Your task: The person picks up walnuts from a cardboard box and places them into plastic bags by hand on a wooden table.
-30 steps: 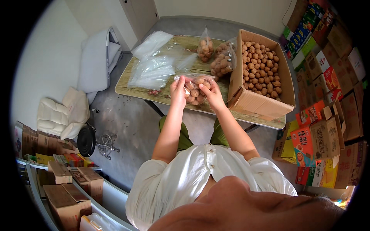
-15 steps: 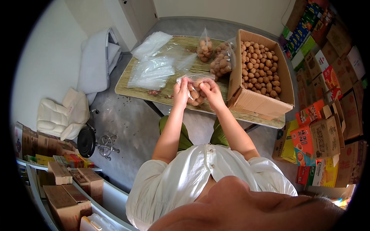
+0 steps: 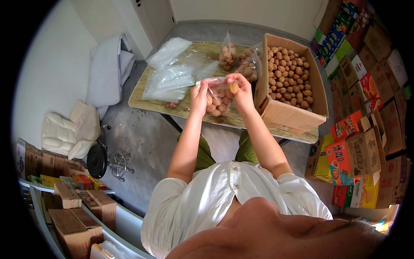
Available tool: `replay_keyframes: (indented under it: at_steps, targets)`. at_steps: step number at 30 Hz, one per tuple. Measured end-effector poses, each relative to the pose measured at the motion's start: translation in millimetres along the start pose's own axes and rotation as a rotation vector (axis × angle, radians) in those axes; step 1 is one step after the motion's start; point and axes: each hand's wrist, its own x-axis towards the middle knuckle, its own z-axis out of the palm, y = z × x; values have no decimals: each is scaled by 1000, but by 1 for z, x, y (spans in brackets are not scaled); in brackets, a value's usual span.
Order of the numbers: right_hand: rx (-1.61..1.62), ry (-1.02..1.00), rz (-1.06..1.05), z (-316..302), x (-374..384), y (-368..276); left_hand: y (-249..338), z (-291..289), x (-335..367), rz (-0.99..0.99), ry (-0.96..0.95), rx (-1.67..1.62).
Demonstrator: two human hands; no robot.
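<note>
- Evidently both hands share one clear bag (image 3: 219,96) of walnuts (image 3: 217,107), raised at the near edge of the surface (image 3: 140,93), probably so the person can look straight down on it.
- The left hand (image 3: 199,98) pinches the bag's upper left corner, thumb against fingers; the right hand (image 3: 241,92) grips the upper right corner. Holding both ends seems to keep the mouth stretched while the weight settles low.
- A single walnut (image 3: 233,87) shows brighter by the right hand; whether it lies under the film or outside, I cannot tell.
- On the right stands an uncovered cardboard box (image 3: 294,115) full of loose nuts (image 3: 293,77), likely put there for easy reach.
- Beyond the hands, an upright filled bag (image 3: 227,56) stands beside another filled bag (image 3: 249,65) near the box, which perhaps props it.
- Leftward, flat empty bags (image 3: 168,83) lie spread, presumably for easy picking.
</note>
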Motion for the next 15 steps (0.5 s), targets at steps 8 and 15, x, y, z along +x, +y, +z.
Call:
replay_keyframes:
  at_steps: [8, 15]
  targets:
    - [-194, 460, -303, 35, 15, 56, -17, 62, -3, 230, 528, 154]
    - [-390, 176, -254, -3, -2, 49, -14, 3, -5, 71, 258, 34]
